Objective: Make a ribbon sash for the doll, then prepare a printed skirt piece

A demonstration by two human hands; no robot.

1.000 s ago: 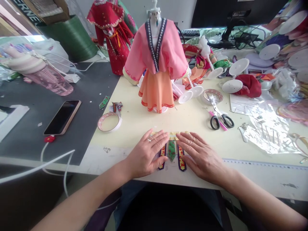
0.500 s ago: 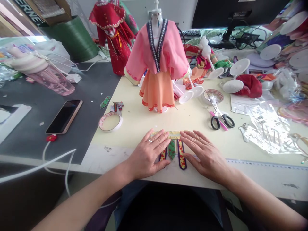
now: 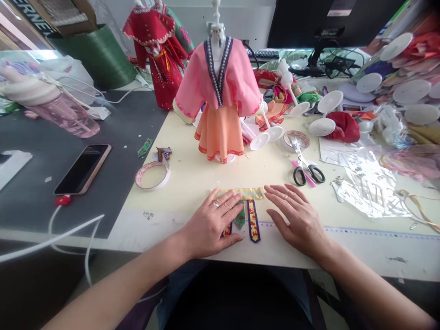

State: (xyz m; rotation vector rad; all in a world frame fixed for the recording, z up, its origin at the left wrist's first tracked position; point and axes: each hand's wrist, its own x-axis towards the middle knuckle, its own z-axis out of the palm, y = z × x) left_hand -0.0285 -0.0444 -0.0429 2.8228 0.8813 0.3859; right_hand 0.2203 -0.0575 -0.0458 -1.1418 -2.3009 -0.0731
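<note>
A pale yellow ribbon band [image 3: 252, 193] lies across the table near its front edge. From it hang a green patterned pointed strip [image 3: 240, 219] and a yellow-and-red strip with dark edging [image 3: 253, 222]; a similar strip is mostly covered by my left hand. My left hand [image 3: 216, 222] rests flat over the left part of the band, fingers stretched out. My right hand [image 3: 292, 217] is open at the band's right end, palm down, its fingertips just beside it. Behind them stands a small mannequin in a pink top [image 3: 244, 78] and orange skirt [image 3: 219, 130].
Scissors [image 3: 304, 165] lean on a tape roll [image 3: 297, 139] to the right; another tape roll [image 3: 151, 175] lies left. A phone [image 3: 84, 169], pink bottle [image 3: 65, 110] and ruler [image 3: 360, 233] are about. Clear plastic bags [image 3: 371, 188] and white doll stands [image 3: 330, 101] crowd the right.
My right hand has slid right, off the band, uncovering its right end. My left hand stays on the band. The view has shifted slightly.
</note>
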